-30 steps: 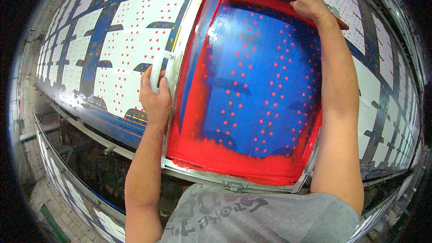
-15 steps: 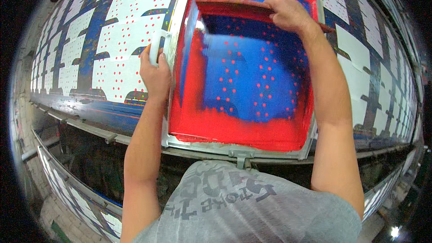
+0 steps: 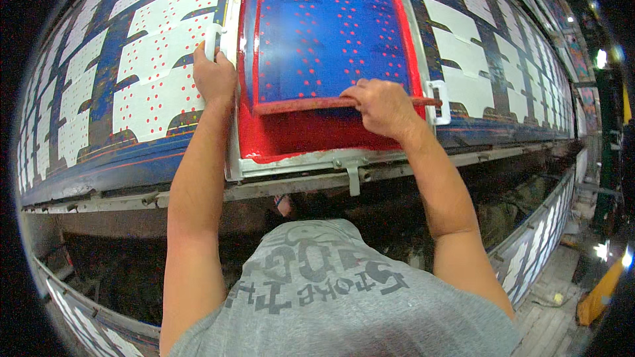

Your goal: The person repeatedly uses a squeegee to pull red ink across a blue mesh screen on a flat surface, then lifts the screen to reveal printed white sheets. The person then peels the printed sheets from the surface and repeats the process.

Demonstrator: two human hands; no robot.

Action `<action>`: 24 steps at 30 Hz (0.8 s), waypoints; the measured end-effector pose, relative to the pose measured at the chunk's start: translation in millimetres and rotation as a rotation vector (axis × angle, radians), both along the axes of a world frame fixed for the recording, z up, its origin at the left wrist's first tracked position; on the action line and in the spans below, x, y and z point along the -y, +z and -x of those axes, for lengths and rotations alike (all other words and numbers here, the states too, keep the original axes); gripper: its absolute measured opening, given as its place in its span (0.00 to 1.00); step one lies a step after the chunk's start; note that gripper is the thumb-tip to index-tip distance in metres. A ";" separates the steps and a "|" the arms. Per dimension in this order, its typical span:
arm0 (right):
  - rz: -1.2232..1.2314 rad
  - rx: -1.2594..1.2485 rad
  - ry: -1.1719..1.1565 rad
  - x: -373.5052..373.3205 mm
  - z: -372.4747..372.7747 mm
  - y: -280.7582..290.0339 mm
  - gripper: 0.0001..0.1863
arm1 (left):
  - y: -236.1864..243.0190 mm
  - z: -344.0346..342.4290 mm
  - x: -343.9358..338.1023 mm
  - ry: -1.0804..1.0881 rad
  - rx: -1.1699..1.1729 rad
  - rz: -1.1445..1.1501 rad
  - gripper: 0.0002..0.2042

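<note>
Through the head view I have my right hand (image 3: 383,111) closed around the red-stained squeegee (image 3: 297,105), which lies crosswise over the near part of the screen frame (image 3: 291,164), most of its length left of that grip. My left hand (image 3: 215,78), farther from the squeegee, curls around the white handle (image 3: 211,38) on the frame's left side. Red ink (image 3: 284,140) coats the frame's near end, blue mesh (image 3: 317,33) spreads beyond, and white pieces (image 3: 159,59) lie on the table (image 3: 86,173) either side of the frame.
</note>
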State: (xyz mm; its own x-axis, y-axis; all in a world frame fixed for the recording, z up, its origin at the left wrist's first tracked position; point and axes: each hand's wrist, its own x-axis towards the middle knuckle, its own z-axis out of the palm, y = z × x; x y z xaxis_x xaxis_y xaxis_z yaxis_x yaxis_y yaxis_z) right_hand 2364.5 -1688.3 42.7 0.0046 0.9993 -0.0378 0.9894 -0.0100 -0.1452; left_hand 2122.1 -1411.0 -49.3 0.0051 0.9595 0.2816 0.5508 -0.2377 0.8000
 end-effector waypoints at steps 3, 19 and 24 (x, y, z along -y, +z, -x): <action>-0.070 -0.021 0.000 37.8 28.3 -4.2 0.20 | -0.9 1.0 -2.6 -0.015 -0.012 0.071 0.25; -0.139 0.019 0.020 86.4 51.3 -6.8 0.19 | -8.8 1.3 -6.7 0.045 -0.134 -0.010 0.27; -0.253 -0.205 0.177 123.9 47.0 -24.5 0.26 | -5.7 2.0 -0.3 0.065 -0.148 -0.057 0.27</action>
